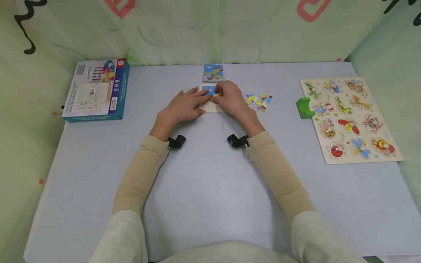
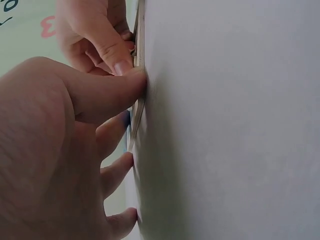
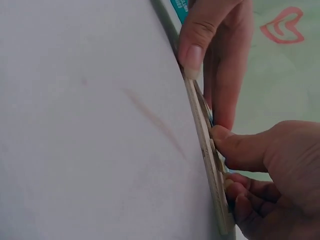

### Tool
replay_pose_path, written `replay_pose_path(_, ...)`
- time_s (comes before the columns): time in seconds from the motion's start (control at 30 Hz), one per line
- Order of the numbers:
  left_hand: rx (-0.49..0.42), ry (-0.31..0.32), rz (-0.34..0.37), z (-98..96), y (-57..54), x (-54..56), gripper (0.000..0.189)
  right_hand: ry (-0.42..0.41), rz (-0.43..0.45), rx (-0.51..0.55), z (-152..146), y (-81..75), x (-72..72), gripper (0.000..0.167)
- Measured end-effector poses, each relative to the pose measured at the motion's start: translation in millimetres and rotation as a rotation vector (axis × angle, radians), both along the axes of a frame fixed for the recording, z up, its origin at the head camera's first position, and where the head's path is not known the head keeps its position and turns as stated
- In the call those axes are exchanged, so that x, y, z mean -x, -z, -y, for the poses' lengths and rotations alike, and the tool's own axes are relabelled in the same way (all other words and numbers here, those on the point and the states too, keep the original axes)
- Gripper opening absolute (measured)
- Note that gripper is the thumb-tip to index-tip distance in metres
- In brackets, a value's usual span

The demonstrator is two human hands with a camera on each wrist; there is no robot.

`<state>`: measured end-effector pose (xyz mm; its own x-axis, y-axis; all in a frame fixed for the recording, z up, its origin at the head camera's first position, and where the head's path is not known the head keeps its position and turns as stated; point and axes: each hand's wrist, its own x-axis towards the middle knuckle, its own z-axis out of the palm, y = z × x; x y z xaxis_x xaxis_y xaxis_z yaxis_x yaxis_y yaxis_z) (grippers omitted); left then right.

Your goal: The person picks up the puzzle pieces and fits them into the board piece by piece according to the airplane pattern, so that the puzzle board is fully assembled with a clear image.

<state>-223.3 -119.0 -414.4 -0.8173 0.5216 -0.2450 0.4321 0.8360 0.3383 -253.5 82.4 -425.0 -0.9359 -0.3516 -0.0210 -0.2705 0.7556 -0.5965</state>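
A small wooden jigsaw tray lies between both hands, with blue picture pieces in its far part. My left hand rests over its left side, fingers spread; in the left wrist view the thumb lies at the tray's near edge. From the right, my right hand pinches a small puzzle piece between thumb and fingers, close against the tray's surface. The fingers hide most of that piece. Loose puzzle pieces lie in a pile just right of the right hand.
Behind the tray stands a small aeroplane picture puzzle. At the back left lies a teal and white box. To the right is a wooden insect peg board, with a green block at its left edge. Fabric walls border the table.
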Motion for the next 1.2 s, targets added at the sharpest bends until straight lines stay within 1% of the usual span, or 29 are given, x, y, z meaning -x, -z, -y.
replay_pose_path(0.13, 0.03, -0.012, 0.006, -2.2, -2.7, -1.1, 0.061, -0.08, 0.032, 0.058, -15, -2.5, 0.8, 0.023)
replay_pose_path(0.17, 0.036, -0.014, 0.008, -2.7, -3.2, -1.1, 0.061, -0.092, 0.039, 0.075, -21, -3.5, 0.5, 0.023)
replay_pose_path(0.23, 0.047, -0.018, 0.008, -3.7, -3.9, -0.7, 0.061, -0.089, 0.043, 0.096, -33, -6.5, -0.3, 0.023)
replay_pose_path(0.37, 0.062, -0.018, 0.01, -4.4, -4.5, -0.1, 0.062, -0.03, 0.032, 0.1, -61, -12.6, -2.8, 0.024)
replay_pose_path(0.57, 0.05, -0.017, 0.016, -0.9, -3.1, -0.1, 0.062, 0.089, 0.002, 0.051, -102, -16.8, -6.1, 0.027)
replay_pose_path(0.67, 0.04, -0.016, 0.012, -0.1, -2.2, -0.3, 0.062, 0.135, 0.009, -0.013, -119, -17.1, -7.7, 0.029)
replay_pose_path(0.77, 0.037, -0.015, 0.012, -1.2, -2.7, -0.6, 0.062, 0.158, 0.007, -0.09, -131, -15.9, -9.6, 0.03)
replay_pose_path(0.83, 0.035, -0.014, 0.011, -1.5, -3.2, -0.8, 0.063, 0.183, -0.001, -0.119, -137, -15.4, -11.1, 0.03)
replay_pose_path(0.93, 0.034, -0.015, 0.012, -1.3, -3.3, -1.0, 0.063, 0.207, 0.004, -0.118, -141, -17.3, -13.9, 0.03)
replay_pose_path(1.2, 0.034, -0.01, 0.011, -0.7, -2.0, -0.2, 0.063, 0.22, 0.113, -0.141, -143, -26.1, -17.5, 0.032)
